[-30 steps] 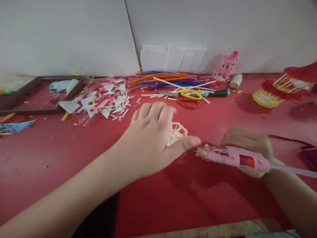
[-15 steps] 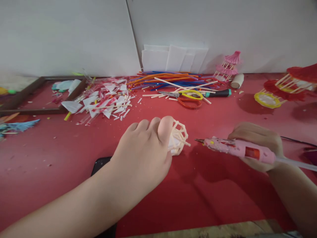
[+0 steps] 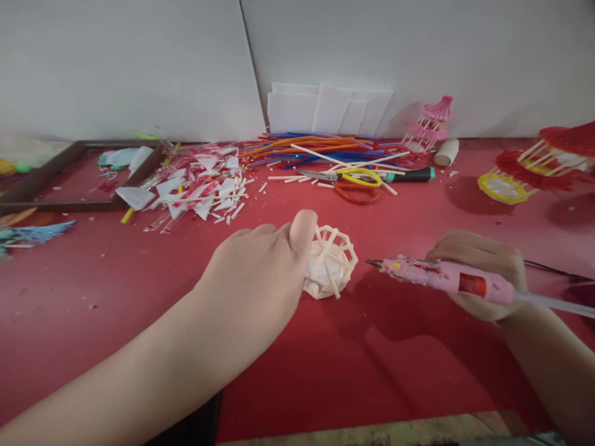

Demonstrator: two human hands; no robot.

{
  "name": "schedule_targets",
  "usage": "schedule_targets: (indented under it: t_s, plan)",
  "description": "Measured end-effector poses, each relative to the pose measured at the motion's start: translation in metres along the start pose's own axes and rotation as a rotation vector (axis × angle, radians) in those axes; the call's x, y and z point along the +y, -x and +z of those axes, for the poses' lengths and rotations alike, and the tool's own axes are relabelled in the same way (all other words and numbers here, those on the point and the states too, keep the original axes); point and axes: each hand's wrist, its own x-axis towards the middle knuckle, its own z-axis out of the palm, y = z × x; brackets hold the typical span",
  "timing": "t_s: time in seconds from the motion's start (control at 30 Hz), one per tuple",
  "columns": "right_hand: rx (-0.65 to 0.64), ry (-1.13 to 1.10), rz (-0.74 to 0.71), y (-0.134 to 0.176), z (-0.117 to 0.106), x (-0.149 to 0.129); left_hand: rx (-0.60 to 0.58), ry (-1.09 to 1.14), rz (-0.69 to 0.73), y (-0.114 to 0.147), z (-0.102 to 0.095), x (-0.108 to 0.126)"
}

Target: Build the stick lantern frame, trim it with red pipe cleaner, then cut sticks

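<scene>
My left hand (image 3: 260, 272) is closed on a small frame of pale wooden sticks (image 3: 331, 261) with white material inside. The thumb lies along its upper left edge, and the other fingertips are hidden behind the hand. One stick end juts out at the frame's lower side. In my right hand (image 3: 483, 260) is a pink hot glue gun (image 3: 446, 275) with a clear glue stick in its back end. Its metal nozzle points left toward the stick frame, a short gap away from it.
Yellow and red scissors (image 3: 357, 183) lie by loose sticks and coloured pipe cleaners (image 3: 297, 148). White and red scraps (image 3: 204, 186) and a brown frame (image 3: 69, 206) are at left. Stick towers in pink (image 3: 427, 127) and red (image 3: 520, 167) stand at right. A dark object is under my left forearm.
My left hand has turned the stick frame so its open face and white inside show more, and has shifted slightly left. The glue gun has barely moved.
</scene>
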Motion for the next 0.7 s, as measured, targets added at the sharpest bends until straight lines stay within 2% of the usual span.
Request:
schedule_targets:
  t_s: [0.17,0.27,0.4,0.5,0.57,0.63,0.7]
  plan:
    - [0.019,0.009,0.033,0.004,0.001,0.002,0.085,0.136,0.082,0.0,0.009,-0.012]
    - [0.04,0.017,0.088,0.004,0.001,0.0,0.17,0.227,0.177,0.004,0.008,-0.019]
    - [0.06,0.024,0.14,0.004,0.002,0.0,0.151,0.311,0.259,0.011,0.001,-0.009]
    - [0.081,0.049,0.142,0.005,0.002,0.001,0.142,0.368,0.206,0.008,0.001,0.008]
    - [0.085,0.051,0.143,0.005,0.002,0.002,0.173,0.39,0.119,0.002,0.005,0.017]
    - [0.082,0.044,0.146,0.005,0.002,0.002,0.186,0.367,0.058,-0.005,0.01,0.021]
    - [0.088,0.031,0.139,0.004,0.002,0.001,0.164,0.36,0.065,-0.009,0.013,0.022]
